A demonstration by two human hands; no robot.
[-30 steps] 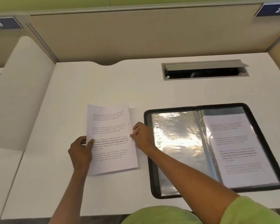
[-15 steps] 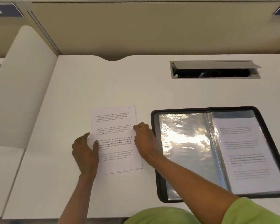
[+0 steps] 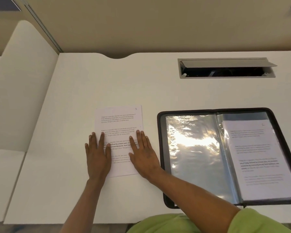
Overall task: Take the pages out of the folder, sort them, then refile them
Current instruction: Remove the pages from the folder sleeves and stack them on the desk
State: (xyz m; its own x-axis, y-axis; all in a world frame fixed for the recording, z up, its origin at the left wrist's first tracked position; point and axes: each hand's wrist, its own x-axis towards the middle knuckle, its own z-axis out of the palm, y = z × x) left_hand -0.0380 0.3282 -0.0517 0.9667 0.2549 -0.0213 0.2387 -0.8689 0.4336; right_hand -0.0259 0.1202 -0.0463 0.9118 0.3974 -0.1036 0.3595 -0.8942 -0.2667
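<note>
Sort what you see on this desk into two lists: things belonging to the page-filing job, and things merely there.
Belongs to the job: loose pages, pressed flat under left hand and right hand; open folder; page in its right-hand sleeve.
Merely there: cable hatch; side partition; blue number sign.

Both hands are down flat, palms facing downward. The left hand (image 3: pixel 97 156) lies with fingers straight and slightly spread, pointing away from the body. The right hand (image 3: pixel 144 154) sits just beside it, fingers straight too, thumb angled in toward its partner. The left forearm (image 3: pixel 81 204) reaches forward bare; the right forearm (image 3: pixel 191 187) comes in on a slant, a green sleeve (image 3: pixel 259 221) at its upper end.
</note>
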